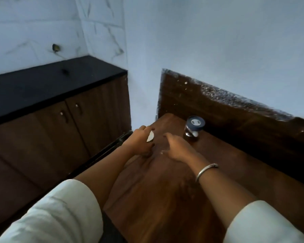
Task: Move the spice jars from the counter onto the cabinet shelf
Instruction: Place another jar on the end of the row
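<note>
Risk: blue-lidded glass spice jar [194,128], at 1 o'clock of the loose-fingered right hand [175,148], could be toppled; small white object [150,136] is gripped by left hand [139,142].

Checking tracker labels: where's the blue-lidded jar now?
Head view, right of centre: the blue-lidded jar stands upright on the wooden surface, close to its back panel, just beyond the right hand.

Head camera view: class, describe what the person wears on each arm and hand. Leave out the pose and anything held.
The loose off-white fabric left sleeve and the matching right sleeve end near the elbows, leaving the forearms bare. A thin silver metal bangle circles the right wrist. The left hand and right hand are gloveless.
</note>
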